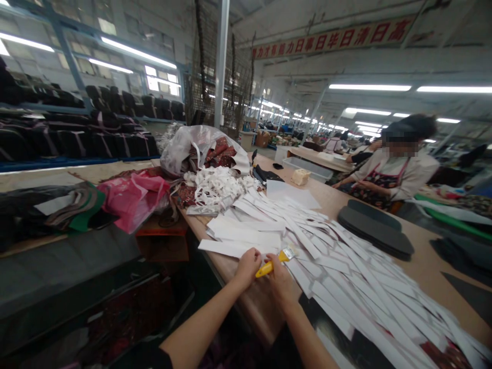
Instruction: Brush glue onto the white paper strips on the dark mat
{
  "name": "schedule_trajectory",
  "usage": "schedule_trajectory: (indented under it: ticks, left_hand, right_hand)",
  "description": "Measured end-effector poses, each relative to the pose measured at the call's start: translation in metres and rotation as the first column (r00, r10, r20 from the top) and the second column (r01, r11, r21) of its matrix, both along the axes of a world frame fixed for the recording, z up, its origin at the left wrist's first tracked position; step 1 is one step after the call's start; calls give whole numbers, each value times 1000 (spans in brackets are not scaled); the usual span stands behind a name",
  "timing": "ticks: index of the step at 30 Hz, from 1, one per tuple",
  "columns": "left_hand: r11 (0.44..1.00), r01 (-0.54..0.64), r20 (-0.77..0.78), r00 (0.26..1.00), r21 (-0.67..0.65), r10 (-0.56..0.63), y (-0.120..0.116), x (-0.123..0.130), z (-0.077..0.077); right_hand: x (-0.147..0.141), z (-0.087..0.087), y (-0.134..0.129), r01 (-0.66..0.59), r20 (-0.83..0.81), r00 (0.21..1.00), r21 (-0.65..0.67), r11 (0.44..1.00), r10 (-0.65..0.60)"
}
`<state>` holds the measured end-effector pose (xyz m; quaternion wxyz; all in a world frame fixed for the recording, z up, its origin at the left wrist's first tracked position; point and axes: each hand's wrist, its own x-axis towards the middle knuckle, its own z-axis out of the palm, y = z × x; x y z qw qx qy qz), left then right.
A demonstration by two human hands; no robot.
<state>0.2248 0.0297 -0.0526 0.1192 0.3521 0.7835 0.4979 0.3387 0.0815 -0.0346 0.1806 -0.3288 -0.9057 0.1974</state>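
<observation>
My right hand (280, 282) is closed around a paintbrush (264, 269) with a yellow handle, its pale bristles pointing away to the right over white strips. Just left of it, my left hand (248, 269) has its fingers curled together at the near edge of a long white strip (221, 248); the fingertips seem to pinch it. Beyond both hands lie several wider white pieces (246, 230). A large spread of overlapping white strips (346, 261) with greyish bands covers the table to the right.
A wooden table (323, 197) carries curly white scraps (219, 189), a clear plastic bag (180, 148) of dark red pieces, a yellowish block (300, 177) and stacked dark pads (374, 228). A pink bag (132, 197) lies left. Across the table sits a co-worker (400, 164).
</observation>
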Motion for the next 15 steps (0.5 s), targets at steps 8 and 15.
schedule_trajectory:
  ticks: [8,15]
  left_hand:
    - [700,-566,298,825,436,480,-91,-143,80]
    - [498,-559,6,669,663,743,-158,-162,126]
  right_hand:
    - [-10,-2,-1,18,281,959,75,997,-38]
    - [-8,9,-7,4,303,953,49,999,-19]
